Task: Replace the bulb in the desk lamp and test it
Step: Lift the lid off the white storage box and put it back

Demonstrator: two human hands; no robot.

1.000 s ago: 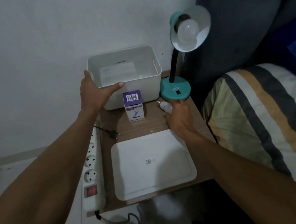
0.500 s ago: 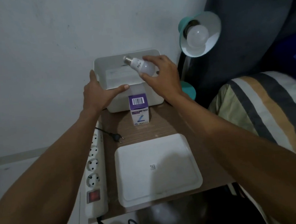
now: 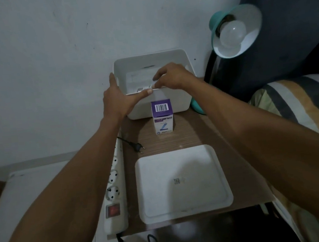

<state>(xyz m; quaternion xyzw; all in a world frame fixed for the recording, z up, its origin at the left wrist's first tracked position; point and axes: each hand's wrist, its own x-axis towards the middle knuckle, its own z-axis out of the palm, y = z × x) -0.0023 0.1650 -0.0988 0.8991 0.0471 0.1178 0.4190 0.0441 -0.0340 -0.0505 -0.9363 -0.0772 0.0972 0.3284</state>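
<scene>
Right hand, over the tabletop a second ago, now lowers the spare bulb into the bin at 12 o'clock, fingers pinching it, left hand gripping the bin's rim; likely the old bulb stowed, testing left — lamp at 1 o'clock, bulb fitted, unlit.

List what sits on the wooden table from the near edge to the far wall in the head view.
White lid → black plug → purple bulb box → white bin, where the left hand and right hand meet.
</scene>
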